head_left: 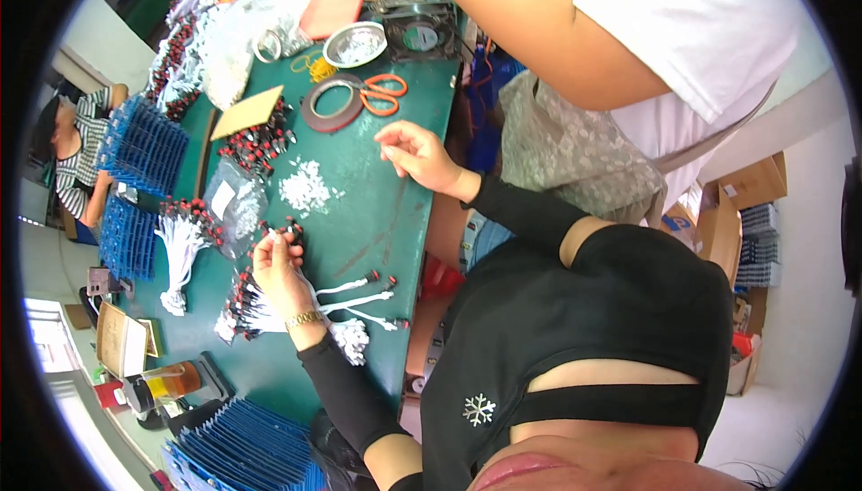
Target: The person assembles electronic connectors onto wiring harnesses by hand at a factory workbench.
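My left hand (pixel 280 268), with a gold watch at the wrist, is closed in a pinch over the green table (pixel 359 244). A small white piece (pixel 275 233) shows at its fingertips; its exact kind is too small to tell. Beneath that hand and wrist lie white cables (pixel 355 301) with red-and-black ends, partly hidden by it. My right hand (pixel 420 159) hovers near the table's edge, fingers loosely curled and apart, with nothing visible in them. Between the two hands is a scattered pile of small white plastic pieces (pixel 306 188).
Orange-handled scissors (pixel 383 94) and a tape roll (pixel 332 102) lie beyond my right hand. A metal bowl (pixel 354 45) and a fan (pixel 420 35) stand farther off. Another person's arm (pixel 530 29) reaches in at upper right. Blue racks (pixel 242 446) stand at lower left.
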Demonstrator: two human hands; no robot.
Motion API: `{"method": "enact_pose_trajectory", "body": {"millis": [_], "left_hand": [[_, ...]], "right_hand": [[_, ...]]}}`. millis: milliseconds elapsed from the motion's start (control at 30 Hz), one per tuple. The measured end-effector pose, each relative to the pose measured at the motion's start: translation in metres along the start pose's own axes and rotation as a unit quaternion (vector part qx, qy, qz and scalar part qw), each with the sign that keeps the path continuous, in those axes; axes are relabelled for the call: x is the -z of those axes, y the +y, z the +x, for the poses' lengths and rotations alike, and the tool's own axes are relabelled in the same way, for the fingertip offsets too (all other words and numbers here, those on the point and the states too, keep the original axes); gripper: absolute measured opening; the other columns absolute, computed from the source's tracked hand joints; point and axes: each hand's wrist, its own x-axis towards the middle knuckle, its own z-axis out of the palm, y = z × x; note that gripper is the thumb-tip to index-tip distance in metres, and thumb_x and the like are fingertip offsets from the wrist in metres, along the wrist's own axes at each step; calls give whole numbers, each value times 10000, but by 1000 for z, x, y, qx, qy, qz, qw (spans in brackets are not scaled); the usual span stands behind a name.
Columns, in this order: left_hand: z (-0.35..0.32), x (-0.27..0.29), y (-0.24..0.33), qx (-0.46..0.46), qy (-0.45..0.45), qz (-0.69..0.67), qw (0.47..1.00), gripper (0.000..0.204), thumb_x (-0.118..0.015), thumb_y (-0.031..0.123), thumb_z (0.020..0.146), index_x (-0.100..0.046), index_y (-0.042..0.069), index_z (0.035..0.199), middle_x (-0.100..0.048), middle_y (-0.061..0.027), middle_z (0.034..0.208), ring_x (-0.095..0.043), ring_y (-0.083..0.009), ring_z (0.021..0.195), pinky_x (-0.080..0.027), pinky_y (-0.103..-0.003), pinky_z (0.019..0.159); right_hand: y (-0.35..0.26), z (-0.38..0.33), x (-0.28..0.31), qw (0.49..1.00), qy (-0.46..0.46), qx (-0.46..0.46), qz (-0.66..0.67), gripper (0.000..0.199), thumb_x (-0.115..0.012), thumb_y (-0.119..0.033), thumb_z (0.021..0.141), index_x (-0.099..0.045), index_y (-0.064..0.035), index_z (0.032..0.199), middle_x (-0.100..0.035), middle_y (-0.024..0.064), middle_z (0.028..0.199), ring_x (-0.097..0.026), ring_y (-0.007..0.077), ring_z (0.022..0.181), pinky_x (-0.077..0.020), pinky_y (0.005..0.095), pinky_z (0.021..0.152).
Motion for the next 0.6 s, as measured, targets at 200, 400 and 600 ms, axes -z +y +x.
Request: {"method": "enact_pose_trajectory", "body": {"millis": [200,400,600], "left_hand": [[-4,8,0,-6,10,18,1000,94,-550,127,874,-564,38,900,-627,-38,765,-524,-55,543,-394,-172,488],[-6,1,-1,-18,10,9,1000,72,-554,88,862,-558,24,895,-630,-50,756,-529,-60,528,-391,-172,473],[-3,8,-6,-15,6,4,1000,46,-552,99,869,-557,56,886,-630,-25,750,-531,-51,511,-378,-156,439]], "right_hand": [[2,-3,-7,1000,0,-5,-17,167,-511,-60,874,-525,-37,1039,-561,19,823,-488,36,580,-405,177,486],[2,-6,-1,1000,9,12,-24,170,-517,-52,869,-521,-41,1038,-537,-4,861,-486,24,581,-410,178,489],[0,-7,-4,999,6,28,-18,171,-514,-35,863,-520,-42,1033,-541,0,856,-487,23,588,-416,178,501]]}}
